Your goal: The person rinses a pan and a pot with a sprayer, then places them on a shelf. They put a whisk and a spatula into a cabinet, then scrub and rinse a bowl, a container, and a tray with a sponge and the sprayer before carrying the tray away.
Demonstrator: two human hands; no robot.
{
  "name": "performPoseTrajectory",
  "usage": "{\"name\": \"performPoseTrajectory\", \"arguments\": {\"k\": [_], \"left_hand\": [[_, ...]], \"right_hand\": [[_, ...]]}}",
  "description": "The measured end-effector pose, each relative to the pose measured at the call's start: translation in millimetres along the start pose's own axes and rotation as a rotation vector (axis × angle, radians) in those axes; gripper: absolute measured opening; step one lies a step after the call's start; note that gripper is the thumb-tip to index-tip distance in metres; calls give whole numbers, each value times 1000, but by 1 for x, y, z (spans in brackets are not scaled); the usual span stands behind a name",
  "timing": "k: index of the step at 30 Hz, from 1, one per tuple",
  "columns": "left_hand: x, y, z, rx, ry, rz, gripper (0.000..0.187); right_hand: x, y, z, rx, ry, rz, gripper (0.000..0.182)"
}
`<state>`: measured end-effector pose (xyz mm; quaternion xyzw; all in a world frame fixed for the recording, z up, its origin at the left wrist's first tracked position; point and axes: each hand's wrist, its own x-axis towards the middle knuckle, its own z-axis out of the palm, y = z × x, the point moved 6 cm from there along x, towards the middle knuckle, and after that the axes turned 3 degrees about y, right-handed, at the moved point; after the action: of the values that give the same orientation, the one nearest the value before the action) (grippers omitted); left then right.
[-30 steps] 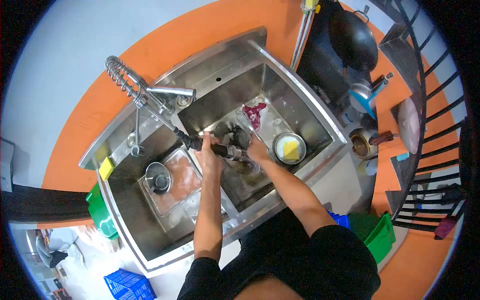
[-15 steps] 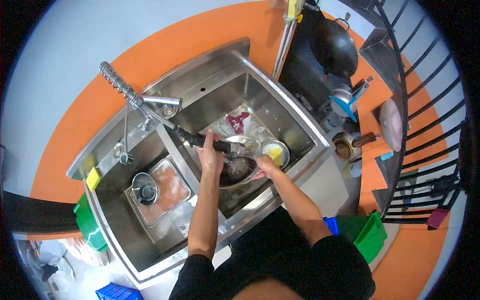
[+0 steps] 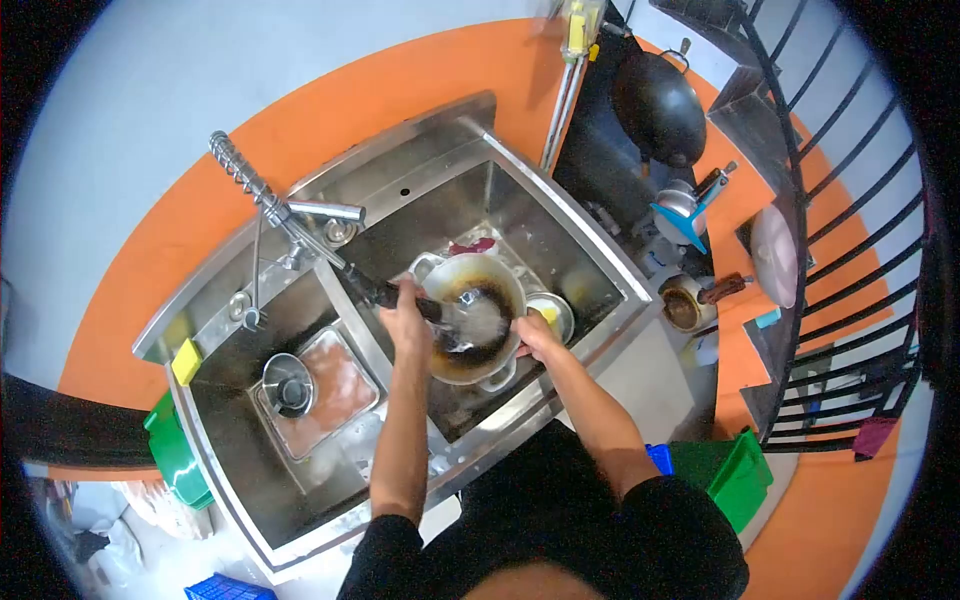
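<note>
My left hand is wrapped around the black grip of a spray faucet. Water streams from its head into a two-handled metal pot, whose inside has brown scorch marks. The pot's opening faces up toward me, over the right sink basin. At the pot's right side, my right hand grips the rim. Just beyond that hand, a small metal bowl with a yellow sponge stands in the basin. A dark red cloth lies partly hidden behind the pot.
In the left basin, a metal bowl rests on a rectangular tray with reddish, foamy liquid. Another yellow sponge sits on the sink's left edge. Woks and pans hang at right, near a black railing. Green bins flank the sink.
The pot has come up and turned so its scorched inside and both handles show. It now covers much of the red cloth. Both hands keep their holds.
</note>
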<state>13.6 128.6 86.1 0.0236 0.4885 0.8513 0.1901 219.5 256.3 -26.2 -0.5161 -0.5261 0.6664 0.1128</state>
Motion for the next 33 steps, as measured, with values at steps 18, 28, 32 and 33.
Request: {"name": "performPoseTrajectory", "arguments": {"k": [18, 28, 32, 33], "left_hand": [[28, 10, -29, 288, 187, 169, 28], [-28, 10, -6, -146, 20, -68, 15], [-22, 8, 6, -202, 10, -84, 15], [-14, 3, 4, -216, -23, -62, 18]], "right_hand": [[-68, -95, 19, -1104, 265, -534, 35], [40, 30, 24, 256, -172, 168, 29], [19, 20, 63, 293, -298, 105, 35], [-2, 10, 69, 227, -354, 125, 42]]}}
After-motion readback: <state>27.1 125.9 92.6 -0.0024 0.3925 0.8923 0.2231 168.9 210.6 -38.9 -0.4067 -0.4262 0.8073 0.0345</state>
